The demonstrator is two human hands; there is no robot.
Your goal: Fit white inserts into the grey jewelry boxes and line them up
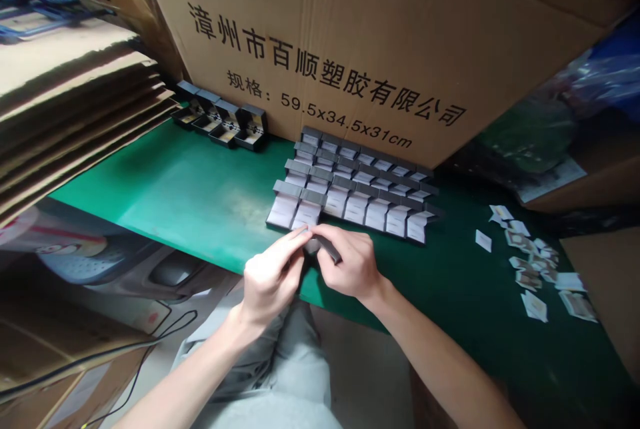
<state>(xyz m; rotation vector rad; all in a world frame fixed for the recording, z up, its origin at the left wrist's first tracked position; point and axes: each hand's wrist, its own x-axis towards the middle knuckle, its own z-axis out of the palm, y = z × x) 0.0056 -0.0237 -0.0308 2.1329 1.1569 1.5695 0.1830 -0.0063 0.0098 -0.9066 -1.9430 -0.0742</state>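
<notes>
Close to the table's front edge, both my hands meet around a small dark box, mostly covered by the fingers. My left hand pinches it from the left, and my right hand grips its right side, where a dark flap sticks out. Just beyond the fingers stand several rows of small black boxes with raised lids and white linings. Farther back on the left, several open black boxes show yellowish insides instead of white.
A large printed carton walls off the back of the green table. Stacked cardboard sheets rise at the left. Small white and brownish pieces lie scattered at the right, near another carton.
</notes>
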